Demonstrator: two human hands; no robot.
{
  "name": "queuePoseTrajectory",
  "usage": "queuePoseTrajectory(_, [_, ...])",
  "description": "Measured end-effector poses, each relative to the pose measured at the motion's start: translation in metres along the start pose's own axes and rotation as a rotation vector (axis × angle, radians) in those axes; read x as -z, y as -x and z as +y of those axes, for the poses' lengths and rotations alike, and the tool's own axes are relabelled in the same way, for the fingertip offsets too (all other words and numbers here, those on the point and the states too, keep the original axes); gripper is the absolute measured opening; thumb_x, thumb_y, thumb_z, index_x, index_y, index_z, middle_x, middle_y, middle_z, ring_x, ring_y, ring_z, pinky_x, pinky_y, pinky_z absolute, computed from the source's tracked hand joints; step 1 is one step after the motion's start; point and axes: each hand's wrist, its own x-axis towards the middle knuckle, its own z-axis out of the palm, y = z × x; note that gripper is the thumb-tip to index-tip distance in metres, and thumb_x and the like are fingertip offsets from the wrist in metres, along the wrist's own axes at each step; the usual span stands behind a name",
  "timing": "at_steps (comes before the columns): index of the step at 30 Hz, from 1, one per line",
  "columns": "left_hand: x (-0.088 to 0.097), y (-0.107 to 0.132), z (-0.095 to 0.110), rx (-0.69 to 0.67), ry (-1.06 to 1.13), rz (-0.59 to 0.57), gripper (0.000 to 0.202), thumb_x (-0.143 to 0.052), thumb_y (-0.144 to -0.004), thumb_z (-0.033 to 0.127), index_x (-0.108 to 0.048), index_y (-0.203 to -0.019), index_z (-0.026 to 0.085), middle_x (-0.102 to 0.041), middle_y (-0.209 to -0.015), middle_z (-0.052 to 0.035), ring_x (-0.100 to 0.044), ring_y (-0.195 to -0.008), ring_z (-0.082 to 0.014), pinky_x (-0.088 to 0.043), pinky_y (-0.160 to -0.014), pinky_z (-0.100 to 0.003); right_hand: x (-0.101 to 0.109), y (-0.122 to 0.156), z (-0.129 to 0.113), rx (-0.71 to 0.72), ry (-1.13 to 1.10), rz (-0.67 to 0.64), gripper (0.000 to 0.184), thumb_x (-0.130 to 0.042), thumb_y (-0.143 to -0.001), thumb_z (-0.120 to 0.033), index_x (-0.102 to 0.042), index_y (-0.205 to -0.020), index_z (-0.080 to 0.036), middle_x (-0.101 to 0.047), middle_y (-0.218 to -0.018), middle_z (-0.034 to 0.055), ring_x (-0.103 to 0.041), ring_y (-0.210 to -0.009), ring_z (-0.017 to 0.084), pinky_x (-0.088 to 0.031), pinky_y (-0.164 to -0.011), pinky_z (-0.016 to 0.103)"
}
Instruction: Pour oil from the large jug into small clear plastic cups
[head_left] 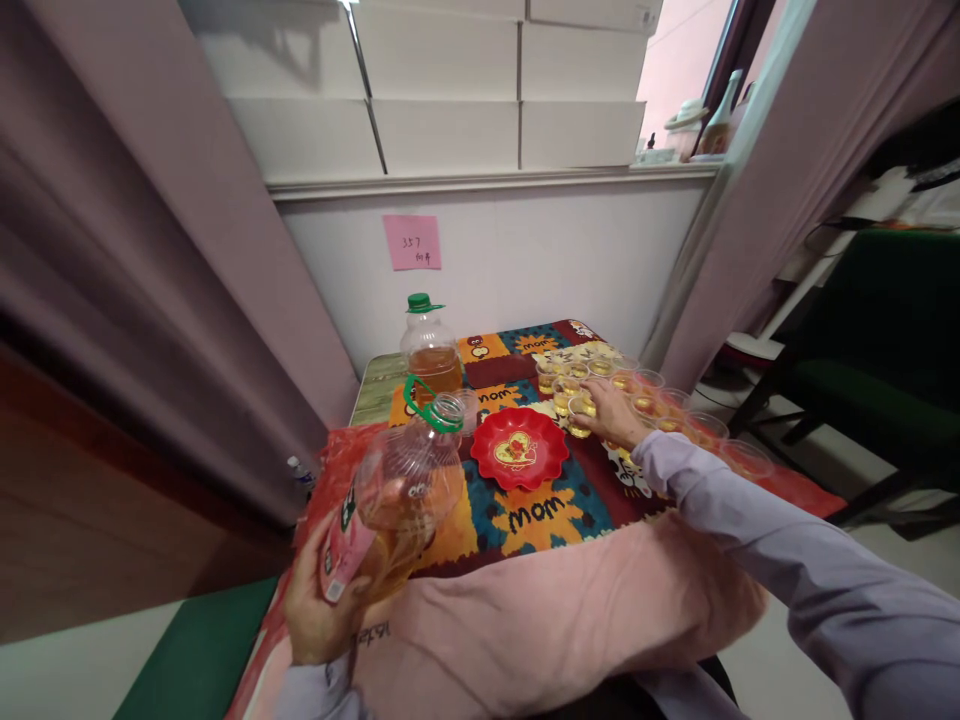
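My left hand [322,600] is wrapped around the lower side of a big clear plastic jug [412,490] with amber liquid in it. The jug leans to the right, and a green handle [422,400] rings its neck, which looks uncapped. My right hand [611,415] reaches across the table, its fingers closed around a small clear plastic cup [581,412] of pale yellow liquid. Several similar cups [600,368] stand close together beyond and beside that hand. Between my hands lies a red scalloped plate [487,465] with a heart design.
A second jug [435,372] with a green cap stands at the back left of the patterned tablecloth [536,515]. More cups [705,430] line the right edge. A pink cloth [570,630] hangs in front. White boxes [446,135] are stacked behind; a green chair [885,360] stands right.
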Motion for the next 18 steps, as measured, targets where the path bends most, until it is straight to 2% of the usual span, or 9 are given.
queuePoseTrajectory(3, [0.0, 0.001, 0.004, -0.014, -0.003, 0.002, 0.105, -0.068, -0.071, 0.091, -0.061, -0.145, 0.016, -0.069, -0.144, -0.0192, -0.065, -0.133, -0.0446, -0.051, -0.117, -0.054, 0.004, 0.003, -0.005, -0.003, 0.014, -0.008, 0.069, -0.075, -0.091, -0.053, -0.06, -0.147, -0.017, -0.067, -0.144, 0.0244, -0.064, -0.134, 0.042, -0.047, -0.114, 0.064])
queuePoseTrajectory(7, [-0.002, 0.003, 0.005, -0.038, 0.009, 0.015, 0.105, -0.071, -0.072, 0.088, -0.06, -0.145, 0.013, -0.069, -0.144, -0.0212, -0.065, -0.133, -0.0455, -0.05, -0.117, -0.056, 0.017, 0.006, -0.017, 0.009, 0.05, -0.003, 0.066, -0.071, -0.094, -0.053, -0.06, -0.147, -0.016, -0.064, -0.149, 0.0272, -0.06, -0.137, 0.049, -0.032, -0.119, 0.078])
queuePoseTrajectory(9, [-0.002, 0.004, 0.005, -0.04, 0.007, 0.015, 0.105, -0.071, -0.072, 0.089, -0.061, -0.145, 0.014, -0.069, -0.144, -0.0213, -0.066, -0.133, -0.0454, -0.051, -0.117, -0.056, 0.024, 0.005, -0.03, 0.043, 0.069, 0.019, 0.061, -0.07, -0.095, -0.05, -0.063, -0.145, -0.016, -0.064, -0.149, 0.0264, -0.061, -0.136, 0.049, -0.027, -0.12, 0.078])
queuePoseTrajectory(11, [-0.002, 0.005, 0.004, -0.039, 0.002, 0.021, 0.106, -0.069, -0.071, 0.091, -0.061, -0.145, 0.015, -0.069, -0.145, -0.0213, -0.065, -0.134, -0.0453, -0.05, -0.117, -0.057, 0.031, 0.002, -0.048, 0.108, 0.03, 0.043, 0.052, -0.069, -0.096, -0.047, -0.067, -0.138, -0.017, -0.069, -0.143, 0.0233, -0.064, -0.132, 0.044, -0.033, -0.121, 0.071])
queuePoseTrajectory(14, [-0.002, 0.006, 0.004, -0.051, -0.003, 0.025, 0.106, -0.068, -0.072, 0.091, -0.061, -0.146, 0.016, -0.068, -0.146, -0.0209, -0.064, -0.136, -0.0446, -0.05, -0.118, -0.058, 0.034, -0.001, -0.087, 0.225, -0.155, 0.036, 0.037, -0.067, -0.099, -0.044, -0.074, -0.127, -0.02, -0.077, -0.127, 0.0173, -0.07, -0.12, 0.036, -0.05, -0.11, 0.053])
queuePoseTrajectory(18, [-0.003, 0.009, 0.006, -0.064, -0.011, 0.036, 0.106, -0.067, -0.072, 0.092, -0.062, -0.145, 0.016, -0.069, -0.145, -0.0207, -0.066, -0.134, -0.0448, -0.052, -0.116, -0.059, 0.014, -0.004, -0.149, 0.322, -0.329, -0.065, 0.026, -0.064, -0.103, -0.041, -0.077, -0.119, -0.025, -0.079, -0.114, 0.0103, -0.075, -0.101, 0.026, -0.058, -0.093, 0.039])
